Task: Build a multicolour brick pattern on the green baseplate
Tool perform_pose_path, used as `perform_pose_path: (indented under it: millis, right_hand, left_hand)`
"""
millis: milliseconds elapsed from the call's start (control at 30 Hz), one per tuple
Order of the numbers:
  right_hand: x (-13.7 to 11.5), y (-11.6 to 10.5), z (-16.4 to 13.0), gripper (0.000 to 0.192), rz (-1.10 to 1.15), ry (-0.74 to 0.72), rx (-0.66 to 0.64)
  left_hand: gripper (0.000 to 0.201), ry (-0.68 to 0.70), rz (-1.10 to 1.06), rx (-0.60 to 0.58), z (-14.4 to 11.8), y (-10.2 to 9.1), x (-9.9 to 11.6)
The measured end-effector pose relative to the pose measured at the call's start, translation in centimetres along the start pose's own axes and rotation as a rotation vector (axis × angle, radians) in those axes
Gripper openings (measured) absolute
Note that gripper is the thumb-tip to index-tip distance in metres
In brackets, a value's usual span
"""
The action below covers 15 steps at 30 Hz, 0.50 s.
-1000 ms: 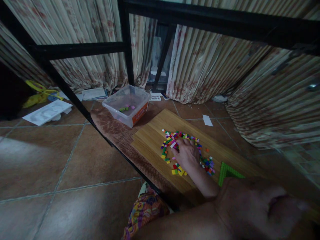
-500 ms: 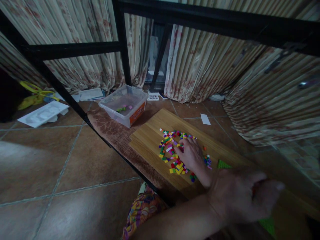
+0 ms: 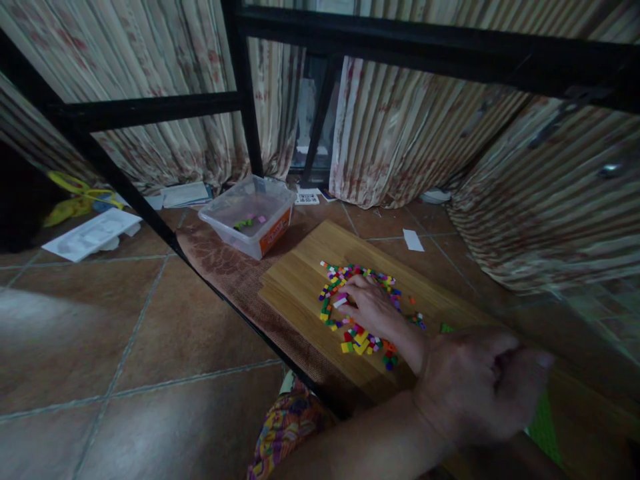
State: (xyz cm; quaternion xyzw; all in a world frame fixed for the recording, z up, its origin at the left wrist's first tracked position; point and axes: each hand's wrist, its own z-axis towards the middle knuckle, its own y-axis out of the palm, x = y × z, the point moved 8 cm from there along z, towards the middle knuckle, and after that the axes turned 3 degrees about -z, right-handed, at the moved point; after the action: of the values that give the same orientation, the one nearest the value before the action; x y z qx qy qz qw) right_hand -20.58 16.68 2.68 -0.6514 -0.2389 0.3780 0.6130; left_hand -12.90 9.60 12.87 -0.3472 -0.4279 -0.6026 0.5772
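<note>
Right hand [image 3: 371,305] has moved nearer the plastic tub [image 3: 234,238], curled beside a blocky white brick [image 3: 340,303], grip unclear, as with the left hand [image 3: 477,385].

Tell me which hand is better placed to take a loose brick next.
Probably the right hand: it is among the loose bricks, while the left hand is farther off, by the green plate.

Wooden board [image 3: 310,257]: light brown
Small bricks [image 3: 361,340]: multicoloured, scattered between both long edges
Green plate [image 3: 545,427]: mostly hidden
</note>
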Motion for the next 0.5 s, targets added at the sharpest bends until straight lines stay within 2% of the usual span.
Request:
perform_pose_path:
  millis: [167, 500]
  right_hand:
    - [0.35, 0.24, 0.24, 0.015, 0.017, 0.011, -0.014]
    - [0.74, -0.25, -0.13, 0.022, -0.002, 0.034, -0.009]
  left_hand:
    - [0.034, 0.018, -0.032, 0.03, 0.22, -0.52, 0.2]
    - [0.034, -0.007, 0.023, 0.032, 0.2, -0.78, -0.12]
